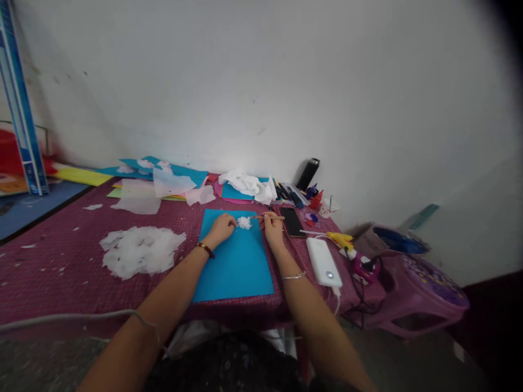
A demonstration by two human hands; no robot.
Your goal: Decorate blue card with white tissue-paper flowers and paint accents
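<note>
A sheet of blue paper (235,267) lies on the table in front of me, with a small crumpled white paper tuft (244,222) near its far edge. My left hand (222,228) rests on the sheet, its fingers drawn together at the tuft's left side; whatever they pinch is too small to make out. From the right, my right hand (272,224) grips a thin wooden stick (278,218), perhaps a brush. Its darker tip points left and reaches close to the tuft; whether it touches cannot be told.
A pile of white paper pieces (141,250) lies left. Coloured sheets (180,174) and crumpled tissue (245,182) line the back. To the right are a phone (291,222), a white power bank (324,261) with a cable, a yellow glue gun (341,239) and a black flask (308,173).
</note>
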